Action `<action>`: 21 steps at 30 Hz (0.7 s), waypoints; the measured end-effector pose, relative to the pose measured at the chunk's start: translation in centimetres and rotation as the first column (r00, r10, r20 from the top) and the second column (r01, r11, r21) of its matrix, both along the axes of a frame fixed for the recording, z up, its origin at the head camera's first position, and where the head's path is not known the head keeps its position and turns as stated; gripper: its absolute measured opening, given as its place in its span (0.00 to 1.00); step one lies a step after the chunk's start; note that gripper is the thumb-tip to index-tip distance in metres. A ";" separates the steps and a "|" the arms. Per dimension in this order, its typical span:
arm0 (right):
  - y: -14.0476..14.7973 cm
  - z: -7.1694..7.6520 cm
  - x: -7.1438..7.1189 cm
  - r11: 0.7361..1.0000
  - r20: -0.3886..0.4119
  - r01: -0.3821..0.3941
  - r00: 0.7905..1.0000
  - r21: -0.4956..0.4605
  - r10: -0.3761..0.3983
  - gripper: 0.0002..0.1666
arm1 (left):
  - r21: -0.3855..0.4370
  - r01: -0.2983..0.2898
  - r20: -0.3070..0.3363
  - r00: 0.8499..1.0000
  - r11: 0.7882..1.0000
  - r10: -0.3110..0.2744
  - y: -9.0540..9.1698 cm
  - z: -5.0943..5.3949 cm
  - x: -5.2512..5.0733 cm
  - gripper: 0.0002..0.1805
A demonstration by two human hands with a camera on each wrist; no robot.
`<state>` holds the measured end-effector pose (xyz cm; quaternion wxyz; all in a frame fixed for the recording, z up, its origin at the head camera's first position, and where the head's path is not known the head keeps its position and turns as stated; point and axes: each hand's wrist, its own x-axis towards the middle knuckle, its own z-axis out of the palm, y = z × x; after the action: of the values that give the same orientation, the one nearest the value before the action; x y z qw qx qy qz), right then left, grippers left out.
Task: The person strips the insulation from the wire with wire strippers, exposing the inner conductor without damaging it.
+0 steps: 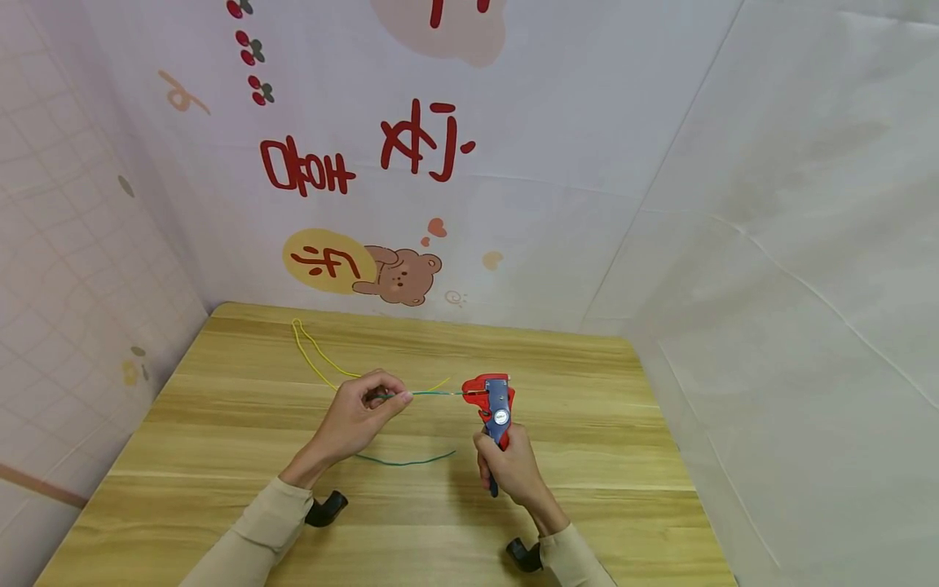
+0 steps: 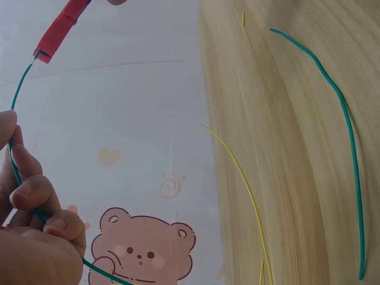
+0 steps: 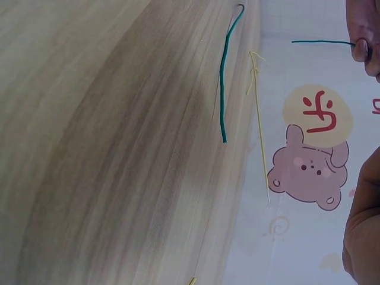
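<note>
My left hand (image 1: 367,408) pinches a green wire (image 1: 433,393) between thumb and fingers; in the left wrist view the wire (image 2: 22,83) also runs down through the curled fingers. My right hand (image 1: 511,463) grips the handles of a red and blue wire stripper (image 1: 499,399), held upright above the table. The wire's far end sits in the stripper's red nose (image 2: 48,50). A short pale bare stretch shows between the green insulation and that nose. The right wrist view catches only part of the right hand (image 3: 363,225); the stripper is out of its frame.
Another green wire (image 2: 350,130) lies on the wooden table (image 1: 601,465). Behind the left hand lies a looped yellow wire (image 1: 315,359), one end stripped bare. A tiny yellow piece (image 2: 243,20) rests on the wood. Printed cloth walls (image 1: 543,244) stand around the table.
</note>
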<state>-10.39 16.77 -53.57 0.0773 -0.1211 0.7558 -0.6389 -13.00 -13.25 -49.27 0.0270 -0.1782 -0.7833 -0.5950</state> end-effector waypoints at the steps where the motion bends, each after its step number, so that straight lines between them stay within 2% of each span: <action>1: 0.0 0.0 0.0 1.000 0.001 0.002 1.000 0.000 -0.002 0.22 | -0.002 -0.001 -0.001 1.000 1.000 0.001 0.0 0.0 0.0 0.06; 14: -0.2 -0.3 -0.2 1.000 -0.028 0.026 0.999 0.015 -0.026 0.27 | 0.003 -0.001 0.009 1.000 1.000 0.001 0.0 0.0 0.1 0.02; 21: -0.2 -0.2 -0.1 1.000 -0.035 0.025 0.999 0.018 -0.025 0.25 | 0.012 -0.005 0.017 1.000 1.000 0.005 0.0 0.2 0.2 0.02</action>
<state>-10.53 16.58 -53.81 0.0572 -0.1221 0.7643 -0.6307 -12.82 -13.25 -49.04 0.0227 -0.1710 -0.7803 -0.6012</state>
